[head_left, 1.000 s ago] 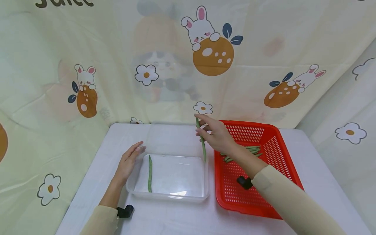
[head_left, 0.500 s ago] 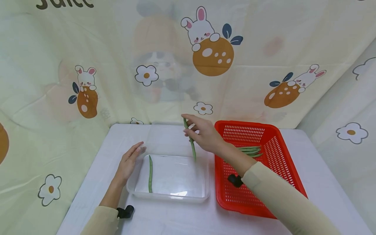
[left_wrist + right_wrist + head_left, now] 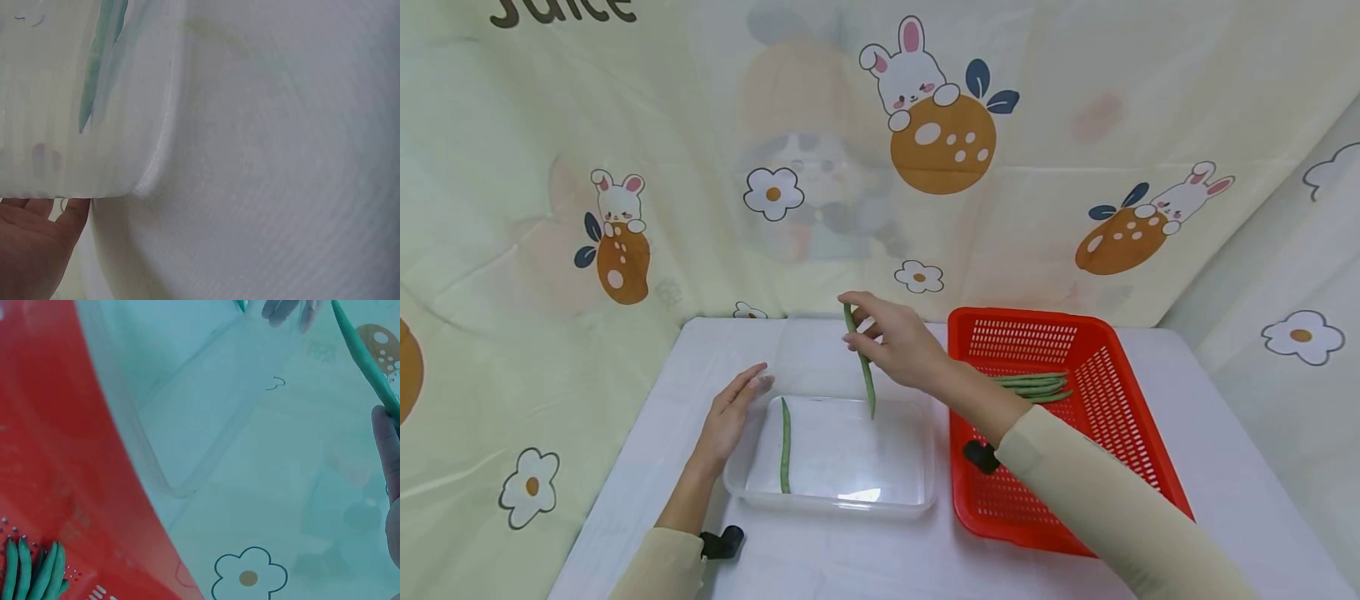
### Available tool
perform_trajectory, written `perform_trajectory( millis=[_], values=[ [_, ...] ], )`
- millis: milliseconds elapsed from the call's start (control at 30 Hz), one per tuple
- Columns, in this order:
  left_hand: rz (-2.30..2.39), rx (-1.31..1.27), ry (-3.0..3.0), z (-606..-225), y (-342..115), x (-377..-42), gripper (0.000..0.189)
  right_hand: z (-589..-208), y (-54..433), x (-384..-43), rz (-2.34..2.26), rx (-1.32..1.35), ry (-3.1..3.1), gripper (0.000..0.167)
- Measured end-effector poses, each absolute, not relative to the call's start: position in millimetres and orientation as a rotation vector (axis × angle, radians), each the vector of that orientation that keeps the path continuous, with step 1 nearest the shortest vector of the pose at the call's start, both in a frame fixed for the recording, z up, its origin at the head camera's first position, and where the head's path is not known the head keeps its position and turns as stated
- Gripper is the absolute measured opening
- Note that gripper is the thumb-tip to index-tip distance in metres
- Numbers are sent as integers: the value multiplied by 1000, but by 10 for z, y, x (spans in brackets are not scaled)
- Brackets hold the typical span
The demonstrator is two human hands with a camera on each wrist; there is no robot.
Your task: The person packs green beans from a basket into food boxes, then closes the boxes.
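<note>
My right hand pinches a green bean near its upper part, and the bean hangs down over the back rim of a clear plastic container. In the right wrist view the held bean shows at the upper right beside the fingers. Inside the container, toward its left end, lies another green bean. My left hand rests against the container's left side with its fingers fairly straight; the left wrist view shows fingertips touching the wall.
A red perforated basket stands right of the container, holding several green beans, partly hidden by my right forearm. White cloth covers the table, and a printed curtain hangs behind it.
My right hand has carried the pinched bean leftward, from beside the basket to over the back of the container. The left hand has stayed in place.
</note>
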State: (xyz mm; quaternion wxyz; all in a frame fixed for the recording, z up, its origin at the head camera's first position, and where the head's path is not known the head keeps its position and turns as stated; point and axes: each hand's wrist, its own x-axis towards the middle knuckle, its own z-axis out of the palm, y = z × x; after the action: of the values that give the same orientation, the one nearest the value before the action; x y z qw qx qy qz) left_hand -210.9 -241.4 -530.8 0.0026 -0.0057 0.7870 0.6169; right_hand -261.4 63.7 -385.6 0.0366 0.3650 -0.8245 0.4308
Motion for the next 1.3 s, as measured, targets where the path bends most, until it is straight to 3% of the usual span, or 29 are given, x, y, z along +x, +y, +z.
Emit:
perform_trajectory(
  millis=[500,767,1300],
  values=[
    [1918,-22,2475,-5286,-2404,-2085,52,-3910,408,-2604,1477,1111,-2500,66],
    [1906,-26,2493,-5303,-2419,-2105,50,-3956,300,-2580,1273,1026,-2604,57],
    [1910,-43,2485,-5306,-2410,-2108,51,-4106,132,-2574,1304,1083,-2623,48]
  ],
)
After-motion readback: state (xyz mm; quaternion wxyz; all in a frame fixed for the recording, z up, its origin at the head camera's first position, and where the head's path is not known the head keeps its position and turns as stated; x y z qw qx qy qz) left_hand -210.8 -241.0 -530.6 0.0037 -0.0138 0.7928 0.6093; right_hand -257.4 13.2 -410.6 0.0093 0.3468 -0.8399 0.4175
